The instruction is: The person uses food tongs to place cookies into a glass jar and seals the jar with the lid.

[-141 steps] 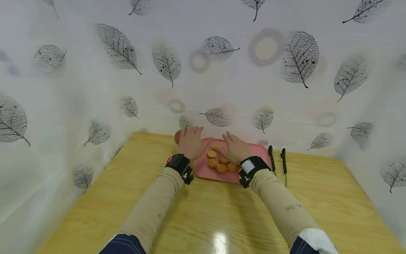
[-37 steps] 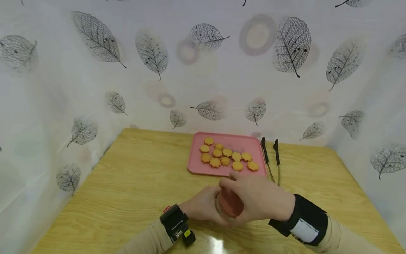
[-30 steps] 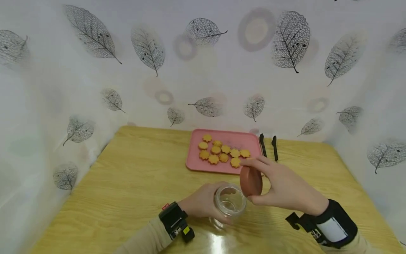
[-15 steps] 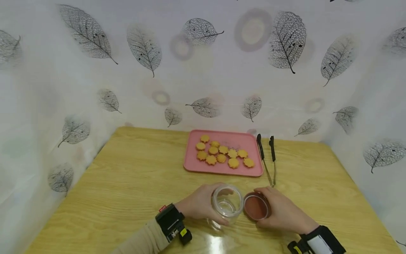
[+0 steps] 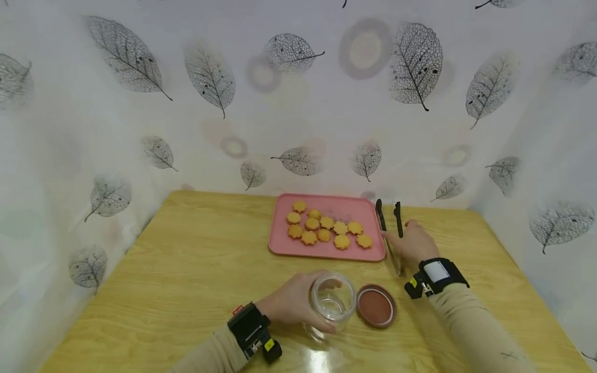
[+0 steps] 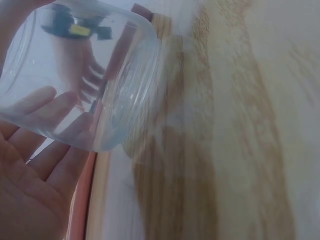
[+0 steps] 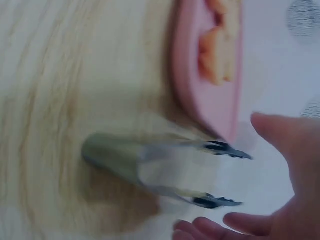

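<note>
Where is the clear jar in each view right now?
Head: clear jar low, slightly right of center, gripped by the left hand.
Left wrist: large, upper left.
Right wrist: not in it.
Shared landmark: pink tray, beyond the jar in head, a thin lower-left strip in left wrist, upper right in right wrist.

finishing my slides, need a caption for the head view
Left hand holds a clear jar beside a brown lid, right hand at the tongs by a pink tray of cookies.
</note>
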A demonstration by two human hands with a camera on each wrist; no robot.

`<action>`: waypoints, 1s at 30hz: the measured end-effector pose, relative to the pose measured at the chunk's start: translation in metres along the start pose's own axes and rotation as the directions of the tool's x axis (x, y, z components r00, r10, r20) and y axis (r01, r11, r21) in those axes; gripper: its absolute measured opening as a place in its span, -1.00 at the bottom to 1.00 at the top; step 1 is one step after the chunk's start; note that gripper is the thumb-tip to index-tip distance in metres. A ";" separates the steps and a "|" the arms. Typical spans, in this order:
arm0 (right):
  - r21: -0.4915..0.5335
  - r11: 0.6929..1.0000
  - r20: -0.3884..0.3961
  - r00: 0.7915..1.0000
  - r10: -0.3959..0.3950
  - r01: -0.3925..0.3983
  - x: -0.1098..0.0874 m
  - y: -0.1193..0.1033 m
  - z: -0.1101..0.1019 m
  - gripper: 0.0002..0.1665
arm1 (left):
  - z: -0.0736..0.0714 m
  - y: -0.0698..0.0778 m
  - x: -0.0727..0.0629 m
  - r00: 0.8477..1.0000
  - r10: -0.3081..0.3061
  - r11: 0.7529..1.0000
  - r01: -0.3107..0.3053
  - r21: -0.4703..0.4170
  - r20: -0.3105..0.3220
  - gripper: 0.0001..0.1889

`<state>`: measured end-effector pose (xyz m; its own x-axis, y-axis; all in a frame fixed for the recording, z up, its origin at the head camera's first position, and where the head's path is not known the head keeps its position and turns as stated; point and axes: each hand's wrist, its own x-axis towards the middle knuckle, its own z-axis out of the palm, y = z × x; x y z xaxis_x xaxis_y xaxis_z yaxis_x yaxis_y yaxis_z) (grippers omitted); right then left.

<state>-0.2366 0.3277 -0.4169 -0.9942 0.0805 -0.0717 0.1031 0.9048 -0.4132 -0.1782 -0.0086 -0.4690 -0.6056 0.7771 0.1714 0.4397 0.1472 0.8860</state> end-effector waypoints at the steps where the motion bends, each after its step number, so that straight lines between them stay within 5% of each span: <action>1: -0.012 0.999 0.018 0.999 0.030 -0.030 0.006 0.001 0.005 0.13 | 0.001 -0.001 0.000 1.000 -0.003 1.000 0.003 -0.006 0.001 -0.14; 5: -0.034 0.991 0.057 0.990 0.130 -0.128 0.021 0.002 0.016 0.12 | 0.003 -0.002 0.000 1.000 -0.004 1.000 0.004 0.007 0.000 -0.12; 9: -0.060 0.989 0.084 0.986 0.142 -0.137 0.026 0.005 0.011 -0.07 | 0.002 -0.001 0.002 1.000 -0.007 1.000 0.007 0.014 0.001 -0.12; 16: 0.047 0.996 0.032 0.997 -0.074 0.072 0.005 0.000 -0.022 -0.21 | -0.002 0.000 -0.001 1.000 -0.011 1.000 0.011 -0.009 -0.005 -0.12; 20: 0.102 0.983 0.088 0.983 -0.161 0.152 -0.021 -0.013 -0.045 -0.20 | -0.004 -0.001 -0.001 1.000 -0.002 1.000 0.002 -0.014 -0.010 -0.11; 24: -0.033 0.977 0.099 0.973 -0.206 0.210 -0.045 -0.019 -0.046 -0.22 | -0.004 -0.002 0.000 1.000 0.000 1.000 0.000 -0.020 -0.004 -0.12; 30: -0.260 0.932 -0.032 0.963 -0.269 0.252 -0.066 -0.019 -0.032 -0.44 | -0.001 -0.002 -0.002 1.000 -0.002 1.000 0.002 -0.030 0.004 -0.12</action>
<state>-0.1738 0.3185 -0.3749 -0.9857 -0.1526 0.0715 -0.1627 0.9723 -0.1676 -0.1782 -0.0107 -0.4707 -0.6035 0.7794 0.1682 0.4187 0.1302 0.8988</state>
